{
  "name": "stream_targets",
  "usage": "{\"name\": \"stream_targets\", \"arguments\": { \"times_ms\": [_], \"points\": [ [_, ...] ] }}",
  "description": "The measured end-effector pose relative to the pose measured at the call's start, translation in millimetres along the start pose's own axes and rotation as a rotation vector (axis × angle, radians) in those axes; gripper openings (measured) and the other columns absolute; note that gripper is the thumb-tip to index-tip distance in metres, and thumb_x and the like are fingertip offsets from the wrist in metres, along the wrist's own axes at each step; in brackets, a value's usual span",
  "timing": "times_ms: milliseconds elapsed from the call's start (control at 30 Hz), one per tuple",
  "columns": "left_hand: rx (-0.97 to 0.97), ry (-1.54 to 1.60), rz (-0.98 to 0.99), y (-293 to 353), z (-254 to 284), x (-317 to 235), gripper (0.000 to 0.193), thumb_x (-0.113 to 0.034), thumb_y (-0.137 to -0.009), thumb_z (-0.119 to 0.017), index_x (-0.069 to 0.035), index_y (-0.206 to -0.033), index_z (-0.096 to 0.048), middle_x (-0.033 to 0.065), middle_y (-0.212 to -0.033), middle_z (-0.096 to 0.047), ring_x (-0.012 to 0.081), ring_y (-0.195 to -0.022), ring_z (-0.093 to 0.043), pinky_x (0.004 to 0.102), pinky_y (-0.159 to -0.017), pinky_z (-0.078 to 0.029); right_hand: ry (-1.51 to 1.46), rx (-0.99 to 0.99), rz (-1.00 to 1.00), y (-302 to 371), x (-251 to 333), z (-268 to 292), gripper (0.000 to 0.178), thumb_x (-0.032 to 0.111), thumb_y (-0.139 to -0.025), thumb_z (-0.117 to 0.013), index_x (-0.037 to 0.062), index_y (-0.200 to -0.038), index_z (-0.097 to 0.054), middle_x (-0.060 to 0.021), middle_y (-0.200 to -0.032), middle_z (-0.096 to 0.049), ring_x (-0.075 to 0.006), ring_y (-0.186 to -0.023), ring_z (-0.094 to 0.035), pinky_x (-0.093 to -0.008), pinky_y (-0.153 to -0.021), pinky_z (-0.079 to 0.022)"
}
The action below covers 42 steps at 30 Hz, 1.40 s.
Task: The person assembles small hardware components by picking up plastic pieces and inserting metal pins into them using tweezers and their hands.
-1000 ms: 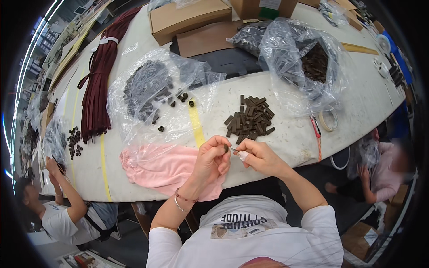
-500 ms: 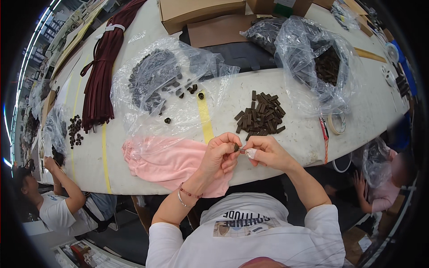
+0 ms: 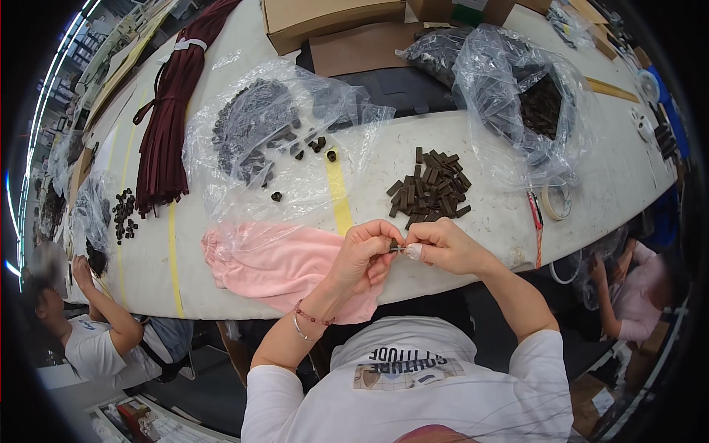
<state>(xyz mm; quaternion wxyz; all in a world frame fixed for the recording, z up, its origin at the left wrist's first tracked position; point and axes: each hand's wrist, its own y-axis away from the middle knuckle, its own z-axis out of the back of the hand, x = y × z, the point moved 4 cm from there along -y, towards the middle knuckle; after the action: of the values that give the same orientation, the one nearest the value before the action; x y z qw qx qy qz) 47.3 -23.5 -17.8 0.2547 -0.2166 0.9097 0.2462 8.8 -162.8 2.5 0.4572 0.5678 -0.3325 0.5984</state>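
Observation:
Close together over the table's front edge, my left hand (image 3: 362, 257) pinches a small dark brown piece (image 3: 394, 244), while my right hand (image 3: 447, 249) is closed on a thin metal tool set against it. Only a short, shiny length of that tool shows. White wrapping (image 3: 413, 252) covers a fingertip of the right hand. Just beyond the hands lies a heap of small dark brown oblong blocks (image 3: 436, 188). Under my left forearm a pink cloth (image 3: 269, 262) is spread at the edge.
A clear bag of dark pieces (image 3: 255, 122) lies left of centre; another open bag (image 3: 509, 140) holds brown blocks. Maroon strips (image 3: 166, 133), a tape roll (image 3: 557, 203), a red-handled tool (image 3: 535, 210) and cardboard boxes (image 3: 332, 22) surround the work area. Other people sit at both sides.
My fingers have shifted slightly, drawing the small brown piece and metal tool nearer each other. The person at the right has moved their arms and the clear plastic there.

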Motion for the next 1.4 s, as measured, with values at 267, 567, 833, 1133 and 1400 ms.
{"name": "stream_targets", "arguments": {
  "times_ms": [267, 567, 833, 1133, 1400],
  "points": [
    [-0.033, -0.075, -0.213, 5, -10, -9, 0.011, -0.002, -0.083, -0.048, 0.003, -0.091, -0.054, 0.0074, -0.063, -0.055, 0.0072, -0.04, -0.047, 0.0197, -0.039, -0.041, 0.705, -0.338, 0.267, 3, 29, 0, 0.003, 0.007, -0.075, -0.055, 0.0045, -0.074, -0.053, -0.0096, -0.055, -0.052, -0.0234, -0.046, -0.053, -0.0318, -0.043, -0.038],
    [-0.45, -0.718, -0.85, 14, -10, -16, 0.01, 0.003, -0.08, -0.054, 0.006, -0.09, -0.052, 0.0079, -0.069, -0.06, 0.0075, -0.051, -0.055, 0.0192, -0.047, -0.045, 0.782, -0.646, 0.324, -11, 42, -23, 0.003, 0.004, -0.073, -0.056, 0.0049, -0.074, -0.053, -0.009, -0.057, -0.054, -0.025, -0.049, -0.055, -0.0328, -0.042, -0.039],
    [-0.443, -1.371, -1.474, 33, -30, -18, 0.018, 0.007, -0.075, -0.056, 0.005, -0.093, -0.056, 0.0175, -0.079, -0.06, 0.0187, -0.071, -0.062, 0.0278, -0.06, -0.049, 0.76, -0.775, 0.363, -22, 43, -19, 0.003, 0.005, -0.074, -0.055, 0.0053, -0.076, -0.053, -0.0085, -0.058, -0.055, -0.0239, -0.047, -0.055, -0.0321, -0.041, -0.039],
    [-0.283, -0.229, -0.655, 21, -5, -29, 0.013, -0.005, -0.083, -0.053, 0.003, -0.093, -0.052, 0.0102, -0.078, -0.058, 0.0102, -0.06, -0.053, 0.0223, -0.057, -0.046, 0.955, -0.801, 0.524, -17, 58, -31, 0.012, 0.004, -0.068, -0.058, 0.0052, -0.08, -0.054, -0.0052, -0.059, -0.054, -0.0182, -0.048, -0.055, -0.0281, -0.04, -0.039],
    [-0.066, 0.376, -0.255, 15, 8, -10, 0.007, -0.002, -0.079, -0.052, -0.001, -0.086, -0.052, 0.0132, -0.073, -0.058, 0.0127, -0.049, -0.051, 0.0246, -0.047, -0.042, 0.024, -0.431, 0.068, -15, 30, -12, 0.015, 0.006, -0.072, -0.058, -0.0023, -0.084, -0.058, -0.0014, -0.063, -0.056, -0.0056, -0.054, -0.05, -0.0219, -0.048, -0.037]
  ]
}}
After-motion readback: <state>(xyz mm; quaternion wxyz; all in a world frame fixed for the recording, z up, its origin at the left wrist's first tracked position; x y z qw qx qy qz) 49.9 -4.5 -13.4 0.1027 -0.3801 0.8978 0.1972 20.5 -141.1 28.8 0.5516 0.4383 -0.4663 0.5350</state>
